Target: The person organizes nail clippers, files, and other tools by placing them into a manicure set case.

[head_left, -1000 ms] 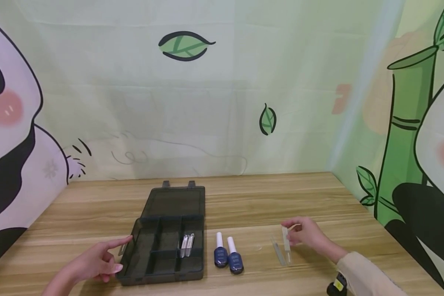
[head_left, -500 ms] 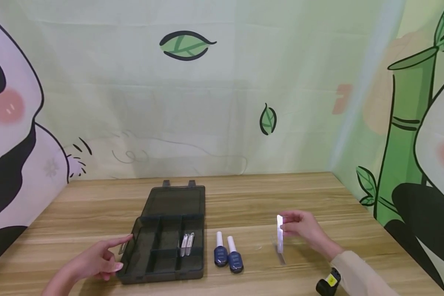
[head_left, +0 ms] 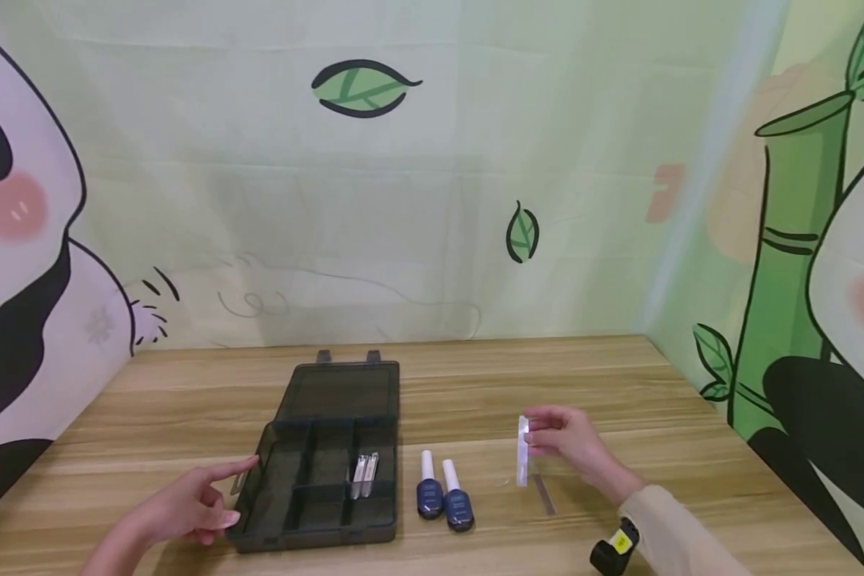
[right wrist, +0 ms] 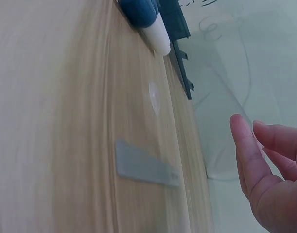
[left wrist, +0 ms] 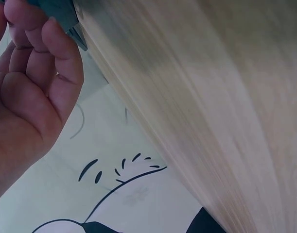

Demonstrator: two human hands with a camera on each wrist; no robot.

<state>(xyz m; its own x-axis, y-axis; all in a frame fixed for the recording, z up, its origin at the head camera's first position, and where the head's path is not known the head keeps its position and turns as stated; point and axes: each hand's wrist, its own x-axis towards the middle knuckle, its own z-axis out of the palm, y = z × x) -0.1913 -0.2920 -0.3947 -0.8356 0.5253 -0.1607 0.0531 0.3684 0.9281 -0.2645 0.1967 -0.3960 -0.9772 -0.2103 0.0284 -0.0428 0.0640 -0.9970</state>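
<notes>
above the table [head_left: 619, 384], the right hand [head_left: 569, 440] pinches what looks like a clear strip [head_left: 522, 452] upright.

l hand [head_left: 187, 508] low at front left, palm down, index finger stretched fwd, other fingers loosely curled, holding nothing. r hand [head_left: 572, 444] raised, forearm in a beige sleeve, thumb & fingertips pinched together, wrist angled inward to the left.

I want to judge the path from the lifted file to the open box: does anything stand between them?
Yes. Two nail polish bottles lie on the table between the nail file pinched in the right hand and the compartment box. The file is held above the table. The left hand touches the box's far side.
</notes>
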